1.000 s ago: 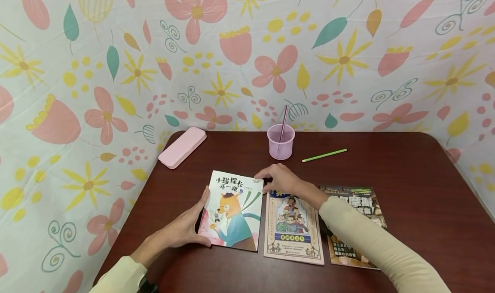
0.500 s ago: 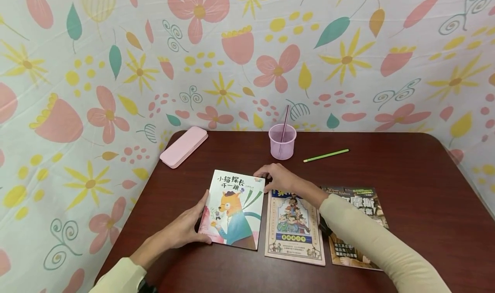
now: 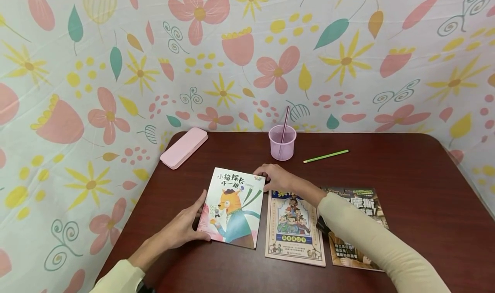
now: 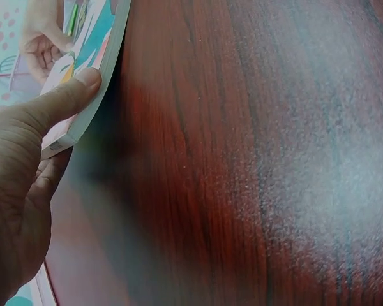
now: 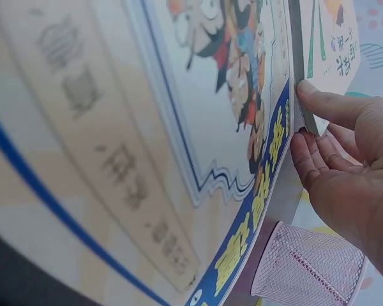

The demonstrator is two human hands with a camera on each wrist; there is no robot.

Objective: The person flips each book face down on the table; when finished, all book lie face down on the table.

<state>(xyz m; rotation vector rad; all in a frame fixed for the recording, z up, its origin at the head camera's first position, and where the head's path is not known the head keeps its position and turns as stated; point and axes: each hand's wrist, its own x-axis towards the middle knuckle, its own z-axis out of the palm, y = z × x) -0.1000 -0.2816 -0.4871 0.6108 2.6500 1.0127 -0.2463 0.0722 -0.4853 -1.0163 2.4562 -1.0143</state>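
A picture book [image 3: 233,211] with an orange cat in a blue coat on its cover is held between both hands, left of the table's middle. My left hand [image 3: 179,226] grips its lower left corner; in the left wrist view the thumb lies on the cover and the fingers [image 4: 51,175] are beneath. My right hand [image 3: 275,177] pinches the upper right corner, thumb at the edge and fingertips under the corner in the right wrist view. Just right of it lies a beige book [image 3: 294,241] with cartoon figures, partly hidden by the right hand.
A dark-covered book [image 3: 357,252] lies further right, partly under the right forearm. Behind stand a lilac mesh pen cup [image 3: 281,149] holding a purple pencil, and a pink pencil case [image 3: 184,148]. A green pencil [image 3: 326,156] lies on the dark wooden table [image 3: 417,177].
The cat book has shifted very slightly up and left in the head view, both hands keeping their grip on it. The other books and items stay put.
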